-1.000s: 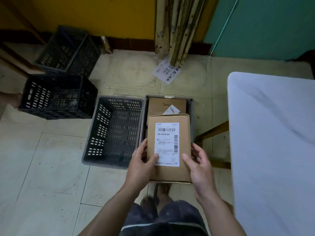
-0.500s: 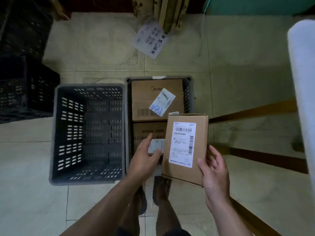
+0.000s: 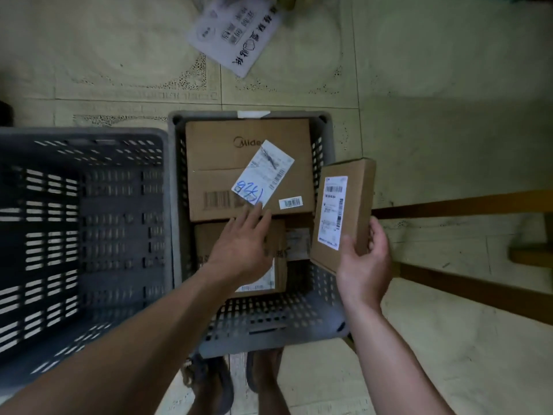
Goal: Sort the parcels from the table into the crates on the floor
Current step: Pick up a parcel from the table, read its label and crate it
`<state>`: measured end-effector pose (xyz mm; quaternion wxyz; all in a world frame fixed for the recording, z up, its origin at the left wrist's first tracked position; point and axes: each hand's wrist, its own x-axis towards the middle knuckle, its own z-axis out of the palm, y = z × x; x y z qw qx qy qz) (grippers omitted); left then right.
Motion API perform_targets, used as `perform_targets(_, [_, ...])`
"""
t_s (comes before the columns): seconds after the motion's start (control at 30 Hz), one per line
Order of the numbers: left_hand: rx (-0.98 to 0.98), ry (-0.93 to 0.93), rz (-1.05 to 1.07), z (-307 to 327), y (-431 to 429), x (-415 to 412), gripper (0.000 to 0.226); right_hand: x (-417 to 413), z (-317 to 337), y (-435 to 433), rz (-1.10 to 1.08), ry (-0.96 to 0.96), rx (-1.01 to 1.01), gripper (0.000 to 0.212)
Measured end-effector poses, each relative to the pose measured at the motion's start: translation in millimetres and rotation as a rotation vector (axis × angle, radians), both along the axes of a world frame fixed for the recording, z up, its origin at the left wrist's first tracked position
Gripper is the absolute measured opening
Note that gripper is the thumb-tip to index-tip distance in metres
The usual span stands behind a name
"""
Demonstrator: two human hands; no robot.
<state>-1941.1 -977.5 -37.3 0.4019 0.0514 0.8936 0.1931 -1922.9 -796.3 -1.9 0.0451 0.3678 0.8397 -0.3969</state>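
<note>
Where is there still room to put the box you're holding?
The left crate looks bare inside. The right crate is crowded: a big box fills its far end, a smaller box sits nearer, under the left hand. A dark gap shows along its right wall, beside the held box in the right hand.

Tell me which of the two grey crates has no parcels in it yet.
The left crate: its slotted bottom is bare. The right crate beside it already holds cardboard boxes.

Single head view looks steeply down, close over floor crates (image 3: 251, 333).
</note>
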Motion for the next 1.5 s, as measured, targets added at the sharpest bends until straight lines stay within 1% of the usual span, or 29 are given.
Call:
perform_targets(0.13, [-0.124,0.006,-0.144,-19.1,-4.7,-10.9,0.079,-32.1,-21.0,1.3,0.076,0.054,0.081,0.054])
perform_targets(0.27, [-0.193,-0.002,-0.175,-31.1,-16.1,-9.8,0.086,-55.9,-28.5,-0.6,0.177,0.055,0.159,0.056])
perform_targets(0.37, [-0.188,-0.005,-0.171,-32.9,-20.3,-7.2,0.089,-71.4,-33.4,-5.9,0.23,0.013,0.176,0.058])
perform_targets(0.47, [-0.172,-0.028,-0.153,-32.0,-19.5,-9.9,0.091,-91.1,-44.6,-13.9,0.29,0.014,0.167,0.059])
perform_targets(0.53, [-0.173,-0.052,-0.152,-31.6,-16.9,-12.1,0.092,-102.5,-54.1,-16.6,0.295,-0.005,0.156,0.059])
perform_targets(0.6, [-0.171,-0.065,-0.146,-31.5,-15.4,-12.9,0.093,-104.9,-63.7,-14.9,0.31,-0.058,0.158,0.062])
perform_targets(0.7, [-0.161,-0.069,-0.142,-32.4,-13.5,-11.7,0.094,-95.0,-72.9,-6.6,0.414,-0.179,0.247,0.067])
perform_targets(0.77, [-0.16,-0.079,-0.143,-32.3,-12.9,-11.7,0.093,-93.5,-75.5,-3.2,0.467,-0.219,0.29,0.067])
perform_targets(0.93, [-0.163,-0.073,-0.128,-36.3,-12.1,-10.7,0.095,-116.9,-77.2,-9.3,0.482,-0.146,0.297,0.064])
perform_targets(1.07, [-0.169,-0.066,-0.142,-37.1,-12.3,-9.4,0.097,-122.1,-80.2,-9.0,0.545,-0.24,0.382,0.055])
perform_targets(1.17, [-0.168,-0.075,-0.132,-35.9,-11.4,-9.3,0.097,-119.3,-80.1,-7.1,0.525,-0.218,0.298,0.045])
perform_targets(1.27, [-0.165,-0.083,-0.129,-36.1,-11.7,-10.0,0.098,-116.5,-79.0,-10.8,0.524,-0.178,0.217,0.044])
perform_targets(1.5, [-0.166,-0.086,-0.128,-34.5,-10.8,-10.6,0.095,-119.6,-69.3,-15.1,0.528,-0.297,0.134,0.045])
